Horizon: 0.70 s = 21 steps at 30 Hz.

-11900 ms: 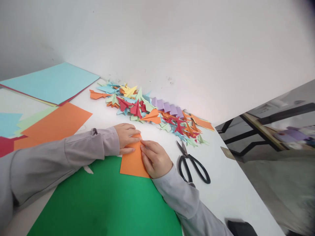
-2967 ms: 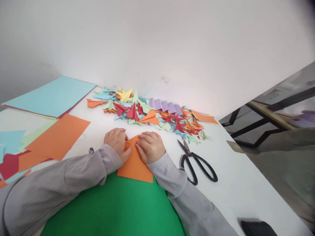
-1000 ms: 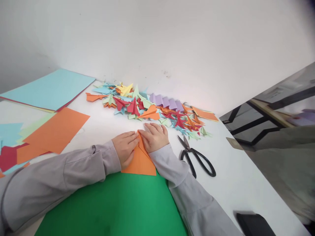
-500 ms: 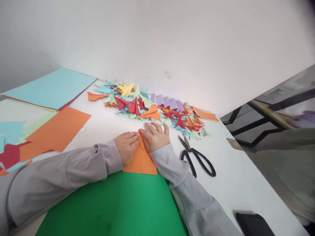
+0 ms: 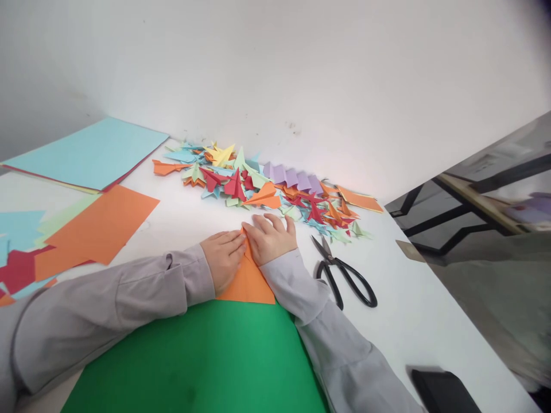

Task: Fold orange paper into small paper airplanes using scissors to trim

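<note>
A sheet of orange paper (image 5: 247, 284), folded to a point at its far end, lies partly over a green sheet (image 5: 206, 355). My left hand (image 5: 224, 258) presses on its left side, fingers together and slightly bent, thumb hidden. At the pointed tip, my right hand (image 5: 272, 238) grips the fold between thumb and forefinger, with the other fingers loosely curled and raised. Both hands meet near that tip. Just right of my right wrist lie black-handled scissors (image 5: 331, 261), blades apart and pointing away.
Small folded paper planes (image 5: 235, 183) in several colours are heaped along the wall, with a purple pleated strip (image 5: 293, 178) among them. Large blue sheets (image 5: 90, 152) are stacked at back left. Loose orange paper (image 5: 103, 223) lies left. A black flat object (image 5: 443, 390) sits near the right edge.
My left hand has shifted very slightly over the orange paper, covering more of its lower left corner. My right hand stays at the tip with almost no movement.
</note>
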Each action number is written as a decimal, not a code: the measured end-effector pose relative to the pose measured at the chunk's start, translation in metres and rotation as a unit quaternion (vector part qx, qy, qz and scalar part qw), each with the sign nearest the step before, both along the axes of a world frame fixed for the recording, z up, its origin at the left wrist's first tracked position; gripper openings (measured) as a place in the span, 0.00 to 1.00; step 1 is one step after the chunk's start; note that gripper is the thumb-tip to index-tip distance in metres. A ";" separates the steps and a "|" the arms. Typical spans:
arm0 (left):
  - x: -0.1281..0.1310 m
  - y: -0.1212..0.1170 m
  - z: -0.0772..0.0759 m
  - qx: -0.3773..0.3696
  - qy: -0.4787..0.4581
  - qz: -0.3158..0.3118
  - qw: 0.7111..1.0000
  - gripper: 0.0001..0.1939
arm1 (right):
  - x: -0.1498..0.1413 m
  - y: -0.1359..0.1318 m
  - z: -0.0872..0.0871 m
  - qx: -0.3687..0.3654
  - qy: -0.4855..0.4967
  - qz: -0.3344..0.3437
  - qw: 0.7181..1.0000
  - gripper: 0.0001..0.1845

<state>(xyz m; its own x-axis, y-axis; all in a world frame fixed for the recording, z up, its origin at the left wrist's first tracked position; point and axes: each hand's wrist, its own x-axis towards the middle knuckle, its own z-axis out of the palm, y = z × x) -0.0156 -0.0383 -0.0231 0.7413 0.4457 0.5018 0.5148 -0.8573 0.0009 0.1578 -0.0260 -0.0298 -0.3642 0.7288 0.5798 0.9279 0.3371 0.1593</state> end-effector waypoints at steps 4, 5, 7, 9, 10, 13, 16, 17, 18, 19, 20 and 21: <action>-0.001 0.000 0.002 -0.013 0.000 -0.008 1.000 0.19 | 0.000 0.000 0.003 -0.006 -0.019 0.007 1.000 0.14; -0.001 -0.001 0.002 -0.016 0.001 -0.007 1.000 0.19 | -0.001 0.000 0.003 -0.007 -0.016 0.007 1.000 0.14; 0.000 -0.001 0.003 -0.021 0.004 -0.004 1.000 0.19 | -0.002 -0.001 0.003 -0.006 -0.008 0.008 1.000 0.14; 0.000 -0.001 0.004 -0.021 0.005 -0.001 1.000 0.19 | -0.004 -0.002 0.003 -0.009 0.002 0.008 1.000 0.13; 0.000 -0.001 0.004 -0.022 0.005 0.000 1.000 0.19 | -0.005 -0.002 0.003 -0.014 0.007 0.007 1.000 0.13; 0.001 -0.002 0.004 -0.027 0.004 0.004 1.000 0.18 | -0.005 -0.003 0.003 -0.036 0.020 0.004 0.999 0.13; 0.001 -0.003 0.003 -0.024 0.003 0.007 1.000 0.18 | -0.004 -0.003 0.002 -0.058 0.034 0.000 0.998 0.14; 0.001 -0.003 0.004 -0.023 0.002 0.006 1.000 0.18 | -0.004 -0.003 0.002 -0.064 0.040 -0.001 0.997 0.14; 0.001 -0.003 0.004 -0.023 -0.001 0.004 1.000 0.18 | -0.003 -0.002 0.001 -0.069 0.045 -0.002 0.997 0.14; 0.001 -0.003 0.004 -0.025 -0.008 0.001 1.000 0.18 | -0.003 -0.002 0.001 -0.073 0.050 -0.002 0.996 0.14; 0.001 -0.003 0.005 -0.028 -0.019 -0.002 0.999 0.18 | -0.003 -0.002 0.001 -0.077 0.053 -0.003 0.996 0.14; 0.000 -0.002 0.006 -0.032 -0.034 -0.005 0.999 0.18 | -0.002 -0.002 0.000 -0.080 0.055 -0.004 0.995 0.14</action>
<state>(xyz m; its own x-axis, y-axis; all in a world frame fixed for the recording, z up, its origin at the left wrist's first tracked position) -0.0152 -0.0408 -0.0168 0.7116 0.4703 0.5219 0.5027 -0.8598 0.0894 0.1555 -0.0279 -0.0296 -0.2996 0.8170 0.4927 0.9394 0.3429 0.0026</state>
